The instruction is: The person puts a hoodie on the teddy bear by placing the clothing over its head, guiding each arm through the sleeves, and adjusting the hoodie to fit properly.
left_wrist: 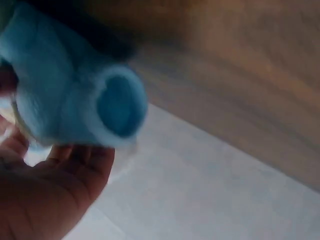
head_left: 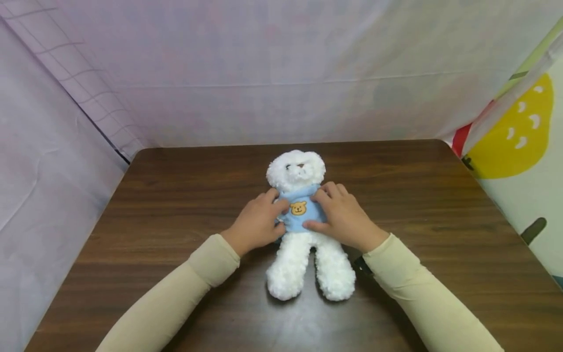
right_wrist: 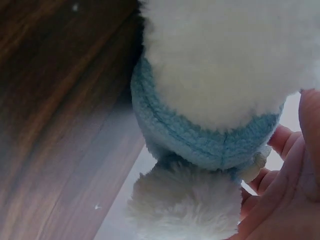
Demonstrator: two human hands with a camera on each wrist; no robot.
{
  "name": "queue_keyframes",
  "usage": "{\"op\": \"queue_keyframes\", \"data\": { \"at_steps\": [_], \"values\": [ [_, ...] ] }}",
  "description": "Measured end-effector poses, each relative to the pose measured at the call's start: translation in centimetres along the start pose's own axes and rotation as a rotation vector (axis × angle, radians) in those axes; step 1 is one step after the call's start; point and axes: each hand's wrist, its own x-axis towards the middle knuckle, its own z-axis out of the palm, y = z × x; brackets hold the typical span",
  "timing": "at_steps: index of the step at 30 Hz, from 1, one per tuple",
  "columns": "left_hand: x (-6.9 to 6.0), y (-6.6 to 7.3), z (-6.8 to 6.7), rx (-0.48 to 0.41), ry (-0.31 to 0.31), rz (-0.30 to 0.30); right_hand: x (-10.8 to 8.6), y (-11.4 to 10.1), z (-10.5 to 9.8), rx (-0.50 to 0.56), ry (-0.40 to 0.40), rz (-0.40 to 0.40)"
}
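Observation:
A white plush bear (head_left: 288,269) lies face up, head toward the far edge, wearing a blue sweater (head_left: 308,215) with a small bear-face patch (head_left: 298,208). My left hand (head_left: 255,222) grips one side of the sweater, fingers near the shoulder and thumb lower down. On the opposite side my right hand (head_left: 349,220) holds the sweater, its thumb near the hem. In the left wrist view a blue sleeve (left_wrist: 55,75) shows a round open end, with no paw visible inside. The right wrist view shows white fur (right_wrist: 225,60) emerging from the sweater's blue hem (right_wrist: 200,150).
The bear rests on a dark brown wooden table (head_left: 176,195). Behind it hangs a pale curtain (head_left: 281,73), with another white sheet (head_left: 44,171) along the left. At the right is a white cloth with a yellow print (head_left: 514,132).

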Motion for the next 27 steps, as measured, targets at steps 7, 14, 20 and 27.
{"op": "queue_keyframes", "data": {
  "at_steps": [7, 14, 20, 27],
  "values": [
    [0.7, 0.0, 0.1, 0.061, 0.061, 0.047, 0.0, 0.2, 0.5, -0.013, 0.008, -0.007],
    [0.8, -0.2, -0.5, 0.081, 0.045, 0.069, 0.1, 0.1, 0.4, -0.013, 0.011, -0.003],
    [0.1, -0.1, -0.9, -0.056, -0.097, -0.094, 0.0, 0.0, 0.3, -0.019, 0.011, 0.0],
    [0.6, -0.1, 0.1, -0.005, -0.006, -0.023, 0.0, -0.2, 0.3, -0.012, 0.011, 0.006]
  ]
}}
